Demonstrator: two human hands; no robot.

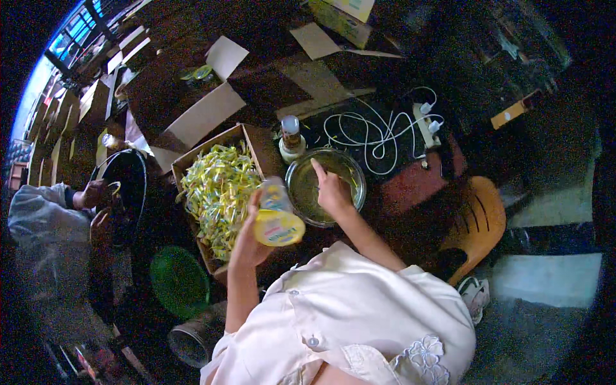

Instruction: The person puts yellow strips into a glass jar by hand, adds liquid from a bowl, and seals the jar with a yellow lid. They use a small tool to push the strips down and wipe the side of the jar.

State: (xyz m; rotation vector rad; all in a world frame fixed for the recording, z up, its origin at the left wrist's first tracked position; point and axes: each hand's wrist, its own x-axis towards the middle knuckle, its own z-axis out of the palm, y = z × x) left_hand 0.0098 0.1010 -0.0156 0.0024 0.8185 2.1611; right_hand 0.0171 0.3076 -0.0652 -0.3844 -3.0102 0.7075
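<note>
A see-through tub with a yellow end [278, 230] tilts in the left hand [248, 239], whose fingers wrap its side, between a carton [258, 151] heaped with yellow-and-white packets [221, 192] and a round bowl [307, 186]. The right hand [335, 194] is over the bowl, 1 finger extended; whether the others pinch anything, I cannot tell. Farther right, 2 white plugs [434, 126] sit in a power strip [428, 140].
</note>
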